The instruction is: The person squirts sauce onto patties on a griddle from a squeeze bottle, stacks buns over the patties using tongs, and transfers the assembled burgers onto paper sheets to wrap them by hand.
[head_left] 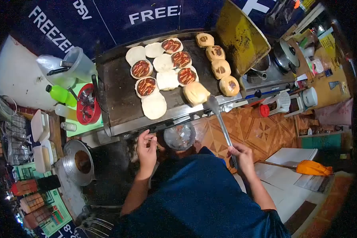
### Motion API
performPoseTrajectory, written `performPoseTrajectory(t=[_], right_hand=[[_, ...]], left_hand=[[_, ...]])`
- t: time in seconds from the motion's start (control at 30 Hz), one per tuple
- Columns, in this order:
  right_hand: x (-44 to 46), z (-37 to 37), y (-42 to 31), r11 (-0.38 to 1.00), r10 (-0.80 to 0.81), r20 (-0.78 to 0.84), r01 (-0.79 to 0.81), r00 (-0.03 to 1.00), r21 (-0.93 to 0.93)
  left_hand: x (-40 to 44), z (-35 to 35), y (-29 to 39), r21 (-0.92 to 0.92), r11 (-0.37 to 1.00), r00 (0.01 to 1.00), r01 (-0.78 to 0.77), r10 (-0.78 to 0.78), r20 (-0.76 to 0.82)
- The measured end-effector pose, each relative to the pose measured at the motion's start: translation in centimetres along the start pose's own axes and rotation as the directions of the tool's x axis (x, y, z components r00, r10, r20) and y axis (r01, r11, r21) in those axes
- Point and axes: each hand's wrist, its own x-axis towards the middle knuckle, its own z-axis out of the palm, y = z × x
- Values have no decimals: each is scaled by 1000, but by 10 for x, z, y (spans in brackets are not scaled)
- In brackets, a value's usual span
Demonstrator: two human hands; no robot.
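My right hand (242,158) grips the handle of a metal spatula (222,123), its blade at the front edge of the griddle (119,99). A bun top (196,93) rests against the blade, slightly blurred; whether it is fully lifted I cannot tell. My left hand (147,151) hovers before the griddle, fingers loosely bent and apart, with nothing seen in them. Behind the spatula lie several patties with red sauce (181,59) on bun halves, among pale bun halves (154,106) with cut faces up. Several browned bun tops (221,68) form a row at the griddle's right.
A yellow, stained metal panel (244,37) stands along the griddle's right side. To the left are a red basket (94,113) of utensils, a green bottle (59,94) and a metal pot (78,162). Below the griddle's front sits a clear bowl (179,136). A lidded pot (285,55) stands far right.
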Motion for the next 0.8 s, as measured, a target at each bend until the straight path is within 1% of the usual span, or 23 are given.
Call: performPoseTrajectory(t=[0.03, 0.1, 0.13, 0.17, 0.2, 0.23, 0.27, 0.3, 0.33, 0.37, 0.43, 0.5, 0.53, 0.6, 0.63, 0.7, 0.73, 0.8], right_hand=[[0, 0, 0, 1000, 0, -5, 0, 1000, 5], [1, -3, 0, 988, 125, 24, -127, 992, 89], [-5, -5, -1, 997, 20, 7, -20, 1000, 77], [-3, -6, 6, 997, 15, 6, -16, 1000, 78], [3, -6, 16, 921, -364, -79, 345, 928, -181], [5, -6, 24, 663, -694, -60, 604, 718, -441], [-8, 4, 2, 536, -732, 12, 586, 682, -608], [-5, 13, -2, 536, -731, 8, 582, 682, -612], [1, 22, -5, 375, -746, 111, 553, 657, -744], [6, 30, -8, 193, -737, 220, 511, 639, -838], [14, 46, -15, 187, -746, 242, 544, 620, -818], [21, 55, -23, 23, -741, 290, 454, 606, -891], [24, 58, -30, 19, -740, 296, 459, 604, -888], [28, 68, -55, -71, -766, 385, 527, 515, -847], [34, 73, -61, -71, -767, 385, 529, 513, -845], [49, 84, -68, -220, -739, 462, 473, 490, -853], [58, 89, -69, -244, -753, 465, 459, 466, -854], [63, 92, -70, -231, -743, 471, 478, 476, -848]], left_hand=[[1, -1, 0, 27, 1000, 1000, 0, 0, 11], [2, -4, 0, 20, 1000, 1000, -15, 14, 22], [5, -5, 1, 12, 999, 999, -34, 34, 28], [8, -5, 2, 10, 999, 999, -39, 38, 28], [8, -7, 3, 0, 999, 999, -50, 50, 12], [7, -8, 4, -8, 998, 998, -58, 58, -1], [6, -9, 5, -10, 998, 998, -55, 55, 3], [6, -9, 6, -9, 999, 999, -49, 49, 2], [7, -9, 6, -10, 999, 999, -47, 47, 0], [6, -9, 7, -13, 999, 999, -50, 50, -1], [6, -11, 9, -10, 998, 998, -64, 64, -9], [6, -13, 7, -28, 997, 997, -66, 65, -43], [5, -14, 5, -44, 997, 996, -62, 59, -63], [3, -18, 4, -39, 997, 996, -63, 60, -67], [2, -20, 3, -36, 997, 996, -63, 61, -64], [1, -23, 0, -23, 997, 994, -78, 76, -73], [1, -24, -1, -11, 996, 993, -90, 89, -80], [0, -24, 1, -9, 996, 992, -85, 84, -93]])
